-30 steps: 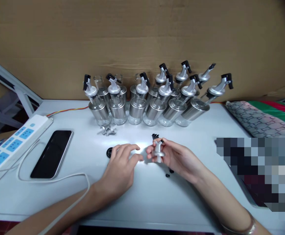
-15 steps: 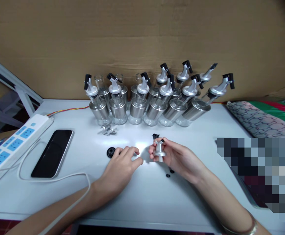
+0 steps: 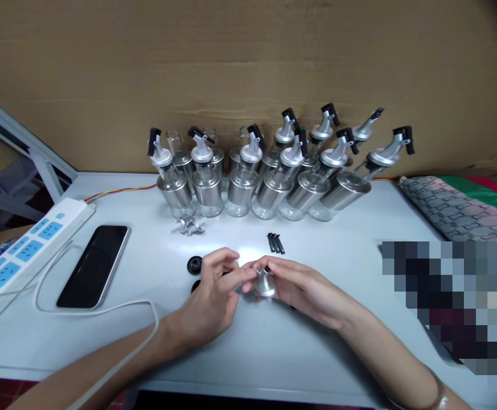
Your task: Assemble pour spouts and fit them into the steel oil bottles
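Cardboard: We see a brown sheet standing across the whole back of the scene.
Table: A pale, glossy top spreads before us, light glaring near its middle.
Bottles: Steel-banded glass stands in two rows toward the back; the front six wear silver-and-black spouts, and behind them we count three more so fitted at right and three bare necks at left.
Cloth: A patterned piece lies at the right; nearer to us, pixelation hides what is there.
Power strip: White with blue sockets, it lies along the left side; a white cable runs across our left forearm.
Phone: It lies face up, dark-screened, beside the power strip.
Right hand: Thumb and fingers grasp the held spout.
Left hand: Fingers curl, forefinger at the right hand's fingertips; we cannot tell whether it grasps anything.
Held spout: Silver, roughly upright and slightly blurred, it sits between our hands above mid-table.
Silver parts: A loose cluster lies by the leftmost front bottle's foot.
Discs: Two black rounds lie beside the left hand, one partly covered.
Levers: Three slim black pieces lie side by side beyond the right hand.
Black bit: It peeks from below the right hand.
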